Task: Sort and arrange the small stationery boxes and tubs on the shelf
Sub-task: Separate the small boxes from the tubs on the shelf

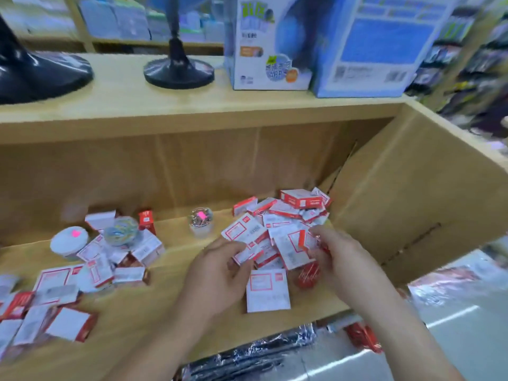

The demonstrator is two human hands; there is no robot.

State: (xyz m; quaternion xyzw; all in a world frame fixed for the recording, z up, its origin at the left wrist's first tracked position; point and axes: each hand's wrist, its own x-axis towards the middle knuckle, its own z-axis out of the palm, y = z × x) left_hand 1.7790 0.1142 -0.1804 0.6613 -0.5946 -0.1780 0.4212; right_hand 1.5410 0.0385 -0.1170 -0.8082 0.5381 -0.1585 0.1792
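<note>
The left hand (220,273) pinches one box (243,254), the right hand (339,255) pinches a second box (303,240); line their edges up before stacking.

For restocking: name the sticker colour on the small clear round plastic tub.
Bright pink sticker, head view.

Clear tub (201,221), pink sticker on top, stands upright on the shelf (170,270); we take it as our mark.

Right of it we log a loose heap of red-and-white boxes (291,213), tilted every way.

Nearer us than the clear tub and to its right:
- a flat white box (268,294) lies face up
- a red round tub (308,274) sits just beside it

Left of the clear tub:
- a rubber-band tub (122,231)
- a white tub (70,242)
- scattered boxes (96,268) lie around both tubs

At the heap, the left hand (220,270) pinches a white-faced box (244,254) and the right hand (335,254) a red-edged box (303,240).
</note>
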